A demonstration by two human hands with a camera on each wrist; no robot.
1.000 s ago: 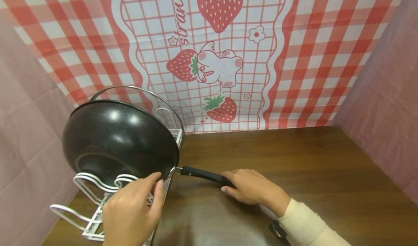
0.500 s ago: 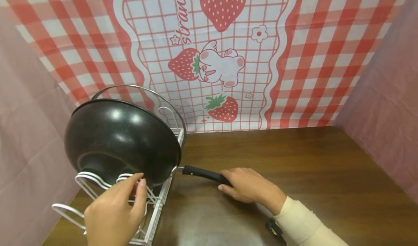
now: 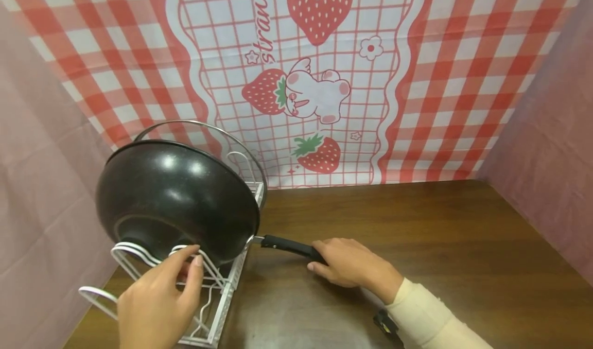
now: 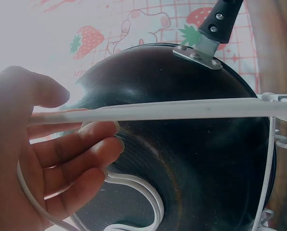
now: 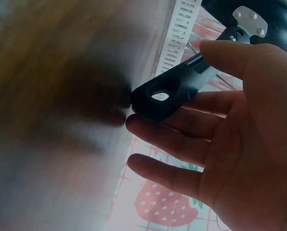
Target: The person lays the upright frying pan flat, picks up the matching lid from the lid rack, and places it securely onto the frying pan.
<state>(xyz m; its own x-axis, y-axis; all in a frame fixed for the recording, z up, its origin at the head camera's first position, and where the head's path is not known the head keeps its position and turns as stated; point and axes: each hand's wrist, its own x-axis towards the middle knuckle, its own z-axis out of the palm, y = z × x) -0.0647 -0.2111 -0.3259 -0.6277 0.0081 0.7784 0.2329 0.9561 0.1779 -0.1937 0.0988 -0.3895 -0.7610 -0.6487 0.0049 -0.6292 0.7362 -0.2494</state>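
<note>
A black wok (image 3: 176, 199) stands tilted on its side in a white wire pan rack (image 3: 222, 310), its dark underside towards me. Its black handle (image 3: 289, 247) points right over the table. My right hand (image 3: 354, 264) pinches the handle's end; in the right wrist view the thumb lies on one side of the handle (image 5: 175, 89) and fingers pass beneath. My left hand (image 3: 155, 302) holds a wire divider in front of the wok. In the left wrist view, the thumb is above that white wire (image 4: 182, 110) and the curled fingers (image 4: 97, 154) are below it.
Behind the wok rises a clear lid with a metal rim (image 3: 222, 132). The rack stands at the left of a brown wooden table (image 3: 394, 220). A strawberry-print checked cloth (image 3: 319, 91) hangs at the back, with pink cloth (image 3: 546, 127) at the sides.
My left hand has moved left, from near the wok's handle joint to the rack's front divider. The right hand stays at the handle, and the wok keeps its place in the rack.
</note>
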